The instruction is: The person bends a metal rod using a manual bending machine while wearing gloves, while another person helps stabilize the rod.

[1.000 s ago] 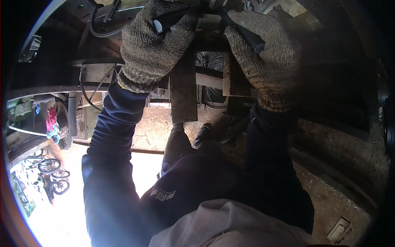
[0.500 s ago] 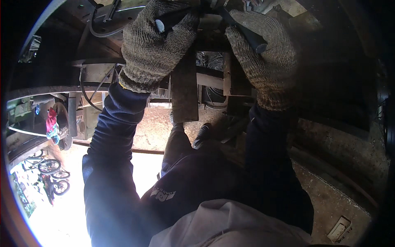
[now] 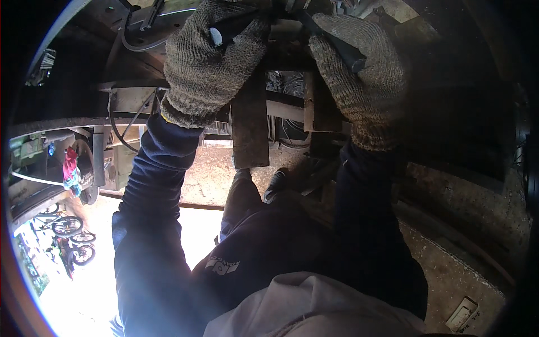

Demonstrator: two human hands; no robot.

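Note:
My left hand (image 3: 210, 70), in a grey-brown knitted glove, is closed around a dark round bar (image 3: 233, 28) whose pale end sticks out beside the thumb. To the right, my right hand (image 3: 368, 78) wears a matching glove and grips another dark bar (image 3: 342, 50), which slants down to a blunt end. Both bars run up toward the top of the picture, where their far ends are lost in shadow. Between my forearms hangs a flat dark plank-like piece (image 3: 250, 123), below the level of my gloves; its upper end is hidden.
Dark metal framework with a curved cable (image 3: 124, 140) stands at the left. A second upright block (image 3: 323, 106) is right of the plank-like piece. Bicycles (image 3: 67, 226) and a red and blue cloth (image 3: 71, 168) show far left. A small pale box (image 3: 462, 314) lies lower right.
My left hand and the plank-like piece have shifted very slightly left. My right hand keeps its grip, almost unmoved.

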